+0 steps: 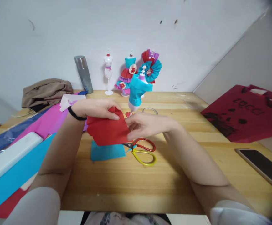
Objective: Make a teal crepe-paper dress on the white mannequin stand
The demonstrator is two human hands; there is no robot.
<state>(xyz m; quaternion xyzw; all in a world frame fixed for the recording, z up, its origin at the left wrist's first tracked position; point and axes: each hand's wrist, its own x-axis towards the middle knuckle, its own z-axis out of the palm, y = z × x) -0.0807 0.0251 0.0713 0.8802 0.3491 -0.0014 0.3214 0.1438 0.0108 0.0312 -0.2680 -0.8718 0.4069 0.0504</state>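
Between my hands is a piece of red fabric [107,131], raised above the table with its upper edge folded. My left hand [98,107] grips it from the upper left, thumb on the front. At its right edge, my right hand [146,125] pinches it with bent fingers. Partly below the red fabric lies a small blue cloth piece [107,152]. Scissors with one red and one yellow handle [144,158] rest beside it, their blades partly covered. Just behind my hands stands a small dress form wrapped in turquoise cloth [137,92].
Along the wall are a plain white dress form [108,70], dressed forms [127,73] and a grey flask [83,75]. Coloured fabrics [40,120], a white device [16,154] and brown cloth [46,92] crowd the left. A red bag [246,115] and phone [262,167] are right.
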